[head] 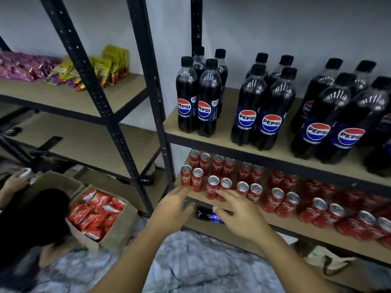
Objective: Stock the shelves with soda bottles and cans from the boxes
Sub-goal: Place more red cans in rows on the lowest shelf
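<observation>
Your left hand [172, 208] and right hand [239, 214] are spread open, gripping nothing, at the cans [277, 197] on the shelf [285, 224]; bottles [273, 108] sit one level up, wall [296, 28] behind.

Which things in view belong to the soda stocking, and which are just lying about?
For the job:
- cola cans, in rows
- Pepsi bottles, one level up
- left hand and right hand, both open, reaching at the front cans

Just lying about:
- snack packets on the left rack
- box of red packets
- another person, lower left
</observation>
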`<state>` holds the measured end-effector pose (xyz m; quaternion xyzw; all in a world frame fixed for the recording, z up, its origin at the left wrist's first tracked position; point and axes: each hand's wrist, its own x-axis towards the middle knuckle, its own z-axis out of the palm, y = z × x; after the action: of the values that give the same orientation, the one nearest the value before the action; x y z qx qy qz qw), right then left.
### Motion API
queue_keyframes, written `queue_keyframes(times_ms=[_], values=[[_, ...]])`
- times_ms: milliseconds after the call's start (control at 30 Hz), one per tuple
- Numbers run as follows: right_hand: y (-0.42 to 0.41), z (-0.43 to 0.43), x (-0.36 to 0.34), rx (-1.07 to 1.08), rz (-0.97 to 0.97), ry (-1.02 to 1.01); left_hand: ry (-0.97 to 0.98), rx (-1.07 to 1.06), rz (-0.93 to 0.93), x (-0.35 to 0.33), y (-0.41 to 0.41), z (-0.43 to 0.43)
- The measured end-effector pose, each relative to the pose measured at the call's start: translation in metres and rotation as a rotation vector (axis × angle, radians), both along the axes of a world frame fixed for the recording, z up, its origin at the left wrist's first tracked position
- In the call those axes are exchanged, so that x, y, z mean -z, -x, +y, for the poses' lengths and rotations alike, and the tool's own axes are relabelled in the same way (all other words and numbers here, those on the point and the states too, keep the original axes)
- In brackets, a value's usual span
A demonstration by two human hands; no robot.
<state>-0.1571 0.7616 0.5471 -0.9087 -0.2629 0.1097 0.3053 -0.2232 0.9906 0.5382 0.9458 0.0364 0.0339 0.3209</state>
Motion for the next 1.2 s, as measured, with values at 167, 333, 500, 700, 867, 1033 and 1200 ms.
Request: queue_keyframes(times_ms=[167, 333, 500, 700, 867, 1033, 1200], values=[[-0.010, -0.001, 0.010, 0.054, 0.039, -0.064, 0.035, 0.021, 0.019, 0.001, -0.015, -0.006], [-0.022, 0.011, 0.031, 0.114, 0.131, -0.146, 0.063, -0.010, 0.062, 0.011, -0.029, 0.000], [-0.024, 0.016, 0.057, 0.275, 0.220, -0.188, 0.114, 0.011, 0.133, 0.036, -0.046, 0.001], [-0.031, 0.030, 0.111, 0.509, 0.316, -0.311, 0.142, 0.041, 0.196, 0.099, -0.087, 0.006], [-0.029, 0.047, 0.202, 0.737, 0.392, -0.454, 0.201, -0.025, 0.194, 0.172, -0.120, 0.008], [-0.053, 0.063, 0.272, 0.892, 0.366, -0.566, 0.257, -0.044, 0.149, 0.246, -0.142, -0.002], [-0.087, 0.073, 0.310, 0.875, 0.196, -0.555, 0.310, -0.135, 0.060, 0.298, -0.155, -0.018]])
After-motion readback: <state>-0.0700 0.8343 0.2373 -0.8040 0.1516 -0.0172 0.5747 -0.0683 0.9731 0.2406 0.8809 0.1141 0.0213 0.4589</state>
